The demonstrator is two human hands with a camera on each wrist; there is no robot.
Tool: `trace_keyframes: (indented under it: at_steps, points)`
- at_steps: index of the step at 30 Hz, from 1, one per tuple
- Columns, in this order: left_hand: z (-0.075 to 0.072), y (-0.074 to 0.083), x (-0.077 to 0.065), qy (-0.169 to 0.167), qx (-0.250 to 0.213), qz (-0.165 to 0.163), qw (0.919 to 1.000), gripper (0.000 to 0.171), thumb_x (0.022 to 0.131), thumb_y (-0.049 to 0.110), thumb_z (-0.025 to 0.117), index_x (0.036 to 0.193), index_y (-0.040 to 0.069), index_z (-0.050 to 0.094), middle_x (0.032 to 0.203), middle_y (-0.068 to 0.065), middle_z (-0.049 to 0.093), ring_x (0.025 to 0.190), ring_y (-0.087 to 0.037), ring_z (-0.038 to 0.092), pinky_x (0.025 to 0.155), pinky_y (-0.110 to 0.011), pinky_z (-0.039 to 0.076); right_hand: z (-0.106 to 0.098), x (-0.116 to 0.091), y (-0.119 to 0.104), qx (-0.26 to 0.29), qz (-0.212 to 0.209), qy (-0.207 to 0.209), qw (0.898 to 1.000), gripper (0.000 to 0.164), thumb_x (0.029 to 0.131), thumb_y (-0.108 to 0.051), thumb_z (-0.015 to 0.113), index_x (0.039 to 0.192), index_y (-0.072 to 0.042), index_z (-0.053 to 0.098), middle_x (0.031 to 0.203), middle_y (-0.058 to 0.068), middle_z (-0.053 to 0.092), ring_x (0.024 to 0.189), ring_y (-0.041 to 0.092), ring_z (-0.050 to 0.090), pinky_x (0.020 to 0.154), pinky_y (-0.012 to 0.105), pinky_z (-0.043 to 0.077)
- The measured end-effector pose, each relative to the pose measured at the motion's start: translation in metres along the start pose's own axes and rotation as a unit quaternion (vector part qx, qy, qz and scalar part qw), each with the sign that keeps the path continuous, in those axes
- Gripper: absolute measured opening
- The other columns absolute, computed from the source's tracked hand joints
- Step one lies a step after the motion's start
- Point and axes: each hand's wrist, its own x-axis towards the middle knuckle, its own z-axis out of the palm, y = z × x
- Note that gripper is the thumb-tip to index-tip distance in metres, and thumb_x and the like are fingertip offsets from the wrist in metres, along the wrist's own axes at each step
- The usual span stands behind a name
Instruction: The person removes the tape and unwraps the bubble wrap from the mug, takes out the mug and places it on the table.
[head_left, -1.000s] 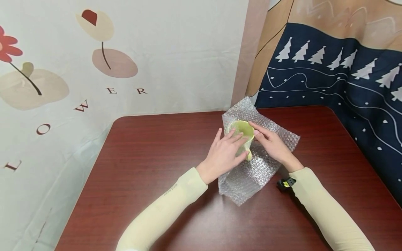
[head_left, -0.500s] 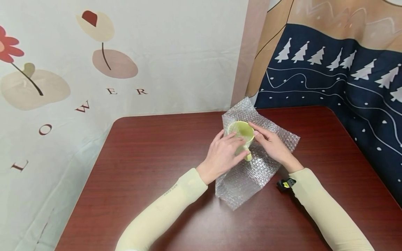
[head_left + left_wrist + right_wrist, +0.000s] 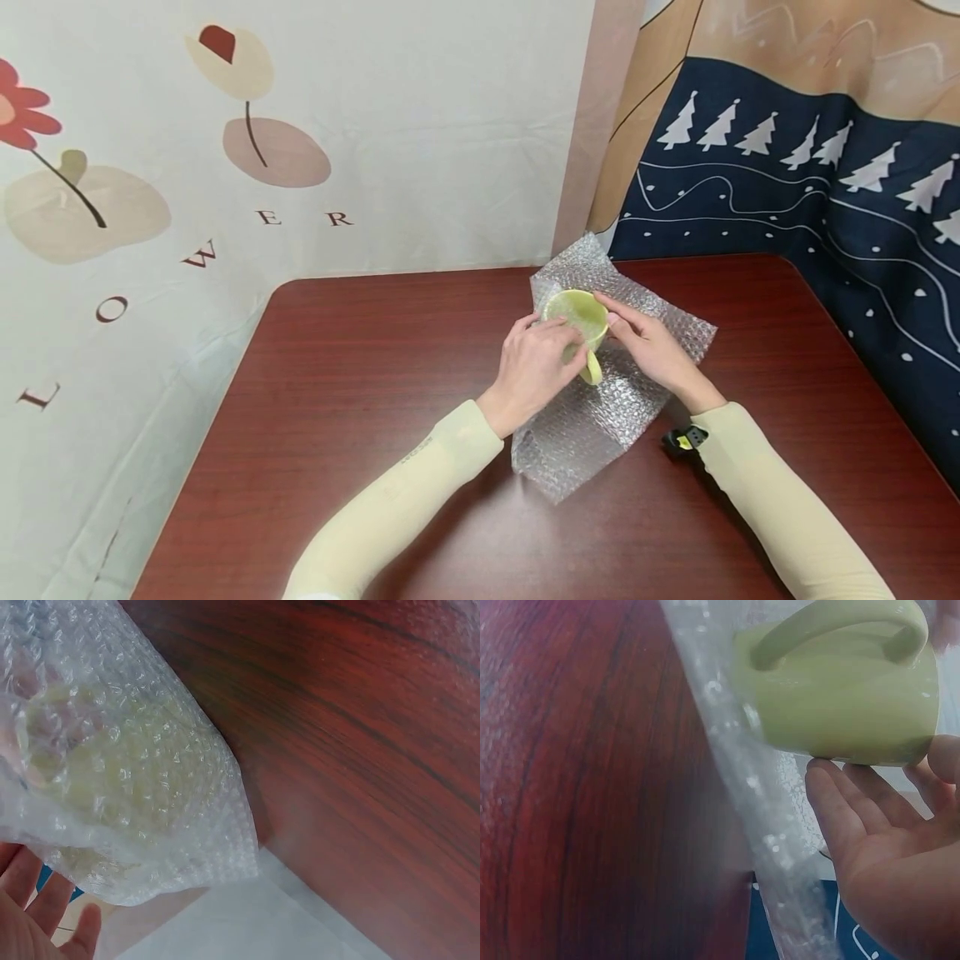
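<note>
A yellow-green mug [image 3: 581,310] stands on a sheet of bubble wrap [image 3: 573,442], mouth up, its handle [image 3: 593,367] toward me. The wrap rises over the mug's left side, and the left wrist view shows the mug [image 3: 142,765] dimly through it. My left hand [image 3: 528,367] bends its fingers over the mug's mouth and pinches the wrap there; its thumb lies near the handle. The fingertips are partly hidden. At the right rim my right hand [image 3: 652,346] holds the mug by thumb and fingers. Its fingers [image 3: 832,795] touch the mug's side in the right wrist view.
The dark red table [image 3: 375,375] stretches left and toward me. A pale printed cloth [image 3: 420,133] hangs behind it, and a navy cloth with white trees [image 3: 787,200] hangs at the right. A black device [image 3: 682,440] sits at my right wrist.
My left fingers, spread flat over the mug's mouth before, are now bent and drawn back slightly, exposing more of the handle. The wrap's near end has shifted slightly left. My right hand stays put.
</note>
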Motion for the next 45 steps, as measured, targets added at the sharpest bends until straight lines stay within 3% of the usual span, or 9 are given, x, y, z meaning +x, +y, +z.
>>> trace_keyframes:
  at_steps: [5, 10, 17, 23, 29, 35, 38, 43, 45]
  points:
    - [-0.003, -0.002, -0.002, 0.020, -0.021, -0.014, 0.9995, 0.005, 0.090, 0.018, 0.077, 0.095, 0.017, 0.079, 0.090, 0.006, 0.078, 0.074, -0.010, 0.071, 0.073, -0.030, 0.057, 0.000, 0.000, -0.001, -0.007, 0.000, 0.001, 1.000, 0.050, 0.113, -0.033, 0.044, 0.161, -0.018, 0.040, 0.162, 0.013, 0.040, 0.135, 0.037, 0.054, 0.101, 0.049, 0.051]
    - [-0.008, -0.007, -0.005, 0.039, -0.058, -0.028, 0.9972, 0.019, 0.088, 0.014, 0.080, 0.107, 0.014, 0.077, 0.100, 0.003, 0.079, 0.075, -0.012, 0.071, 0.055, -0.029, 0.055, 0.000, -0.001, -0.002, -0.013, 0.000, 0.001, 1.000, 0.050, 0.113, -0.032, 0.043, 0.161, -0.018, 0.040, 0.162, 0.014, 0.041, 0.133, 0.037, 0.056, 0.100, 0.049, 0.052]
    - [-0.013, -0.015, -0.010, 0.060, -0.076, -0.029, 0.9949, 0.021, 0.083, 0.008, 0.078, 0.104, 0.012, 0.071, 0.111, 0.002, 0.076, 0.076, -0.013, 0.068, 0.055, -0.030, 0.053, -0.001, -0.001, -0.004, -0.010, 0.007, 0.000, 1.000, 0.051, 0.113, -0.034, 0.044, 0.161, -0.019, 0.040, 0.162, 0.013, 0.040, 0.133, 0.037, 0.056, 0.101, 0.049, 0.051]
    - [-0.016, -0.020, -0.017, 0.074, -0.089, -0.045, 0.9922, 0.025, 0.083, 0.005, 0.073, 0.107, 0.010, 0.067, 0.119, 0.000, 0.074, 0.088, -0.017, 0.071, 0.061, -0.033, 0.055, 0.000, -0.001, -0.006, -0.007, 0.010, 0.001, 1.000, 0.051, 0.113, -0.035, 0.044, 0.161, -0.020, 0.041, 0.162, 0.013, 0.041, 0.132, 0.036, 0.058, 0.101, 0.048, 0.052]
    - [-0.023, -0.029, -0.024, 0.089, -0.097, -0.061, 0.9895, 0.054, 0.080, -0.004, 0.067, 0.132, 0.008, 0.060, 0.125, -0.005, 0.070, 0.098, -0.020, 0.071, 0.059, -0.037, 0.056, 0.000, 0.000, -0.003, -0.010, 0.005, 0.004, 1.000, 0.050, 0.113, -0.033, 0.044, 0.161, -0.017, 0.041, 0.162, 0.014, 0.041, 0.130, 0.038, 0.059, 0.100, 0.048, 0.052]
    - [-0.028, -0.036, -0.029, 0.071, -0.075, -0.087, 0.9909, 0.074, 0.073, -0.007, 0.063, 0.144, 0.011, 0.053, 0.135, -0.006, 0.063, 0.092, -0.021, 0.069, 0.044, -0.033, 0.044, 0.000, 0.000, -0.002, -0.009, 0.005, 0.006, 1.000, 0.050, 0.113, -0.033, 0.045, 0.160, -0.018, 0.042, 0.162, 0.013, 0.041, 0.129, 0.038, 0.060, 0.100, 0.048, 0.052]
    - [-0.031, -0.039, -0.031, 0.061, -0.068, -0.100, 0.9907, 0.073, 0.075, -0.005, 0.064, 0.145, 0.013, 0.053, 0.143, -0.003, 0.059, 0.088, -0.022, 0.066, 0.045, -0.033, 0.044, 0.000, 0.000, -0.002, -0.006, 0.003, 0.006, 1.000, 0.050, 0.113, -0.033, 0.045, 0.160, -0.018, 0.042, 0.162, 0.013, 0.041, 0.130, 0.038, 0.059, 0.100, 0.048, 0.052]
    - [-0.034, -0.045, -0.033, 0.058, -0.073, -0.109, 0.9896, 0.057, 0.082, -0.002, 0.066, 0.137, 0.011, 0.060, 0.141, -0.003, 0.060, 0.071, -0.020, 0.059, 0.045, -0.034, 0.046, 0.000, 0.000, -0.002, -0.003, 0.003, 0.006, 1.000, 0.050, 0.113, -0.033, 0.045, 0.160, -0.018, 0.042, 0.163, 0.012, 0.040, 0.131, 0.038, 0.058, 0.100, 0.048, 0.052]
    - [-0.035, -0.049, -0.035, 0.059, -0.078, -0.110, 0.9891, 0.050, 0.085, -0.001, 0.066, 0.134, 0.010, 0.061, 0.139, -0.004, 0.061, 0.075, -0.021, 0.064, 0.049, -0.036, 0.049, 0.000, 0.000, -0.002, -0.003, 0.004, 0.006, 1.000, 0.050, 0.113, -0.034, 0.045, 0.160, -0.018, 0.042, 0.163, 0.012, 0.040, 0.131, 0.038, 0.058, 0.100, 0.048, 0.052]
